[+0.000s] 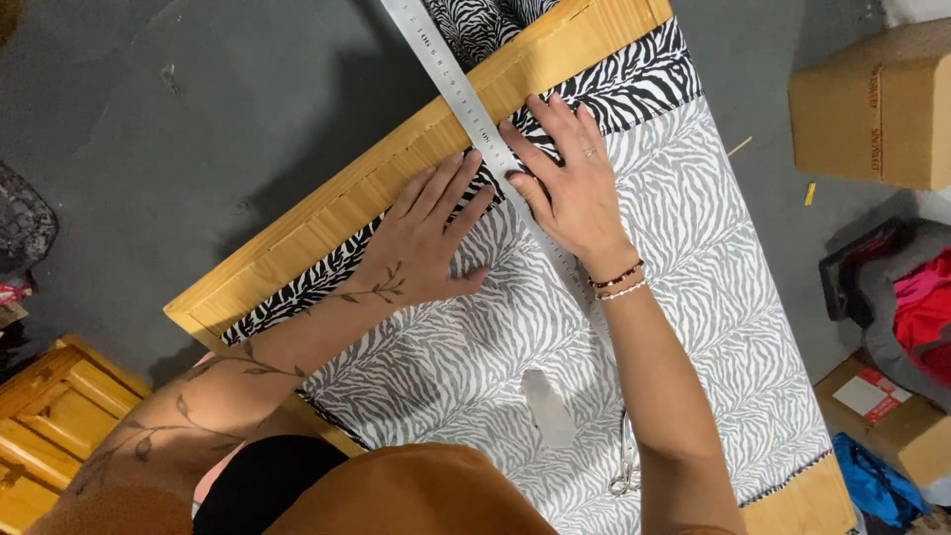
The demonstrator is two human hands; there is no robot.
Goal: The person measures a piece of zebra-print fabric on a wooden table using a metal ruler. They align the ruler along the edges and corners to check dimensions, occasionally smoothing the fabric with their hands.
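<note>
- The left hand lies flat on the zebra cloth, fingers spread out and open. It grips nothing.
- The right hand lies flat too, fingers open and pressing down. Its thumb side touches the metal ruler.
- The ruler is long and silver. It runs on a slant from the top edge, over the wooden board, and goes under the right hand and arm.
- The cloth covers most of the board. Its grey and white side faces up, and a black and white strip shows along the far edge, just beside the fingertips.
- The board is light wood and sits on a dark grey floor.
- A pair of scissors lies on the cloth near the right arm. Part of it is hidden by the arm.
- A pale flat piece lies on the cloth between the two arms. I cannot tell what it is.
- Around the board: two cardboard boxes, both on the right, and one wooden cabinet on the left.
- A heap of clothes lies on the right, red, pink and grey.
- Count: two hands, one ruler, one cloth, one board, one pair of scissors.
</note>
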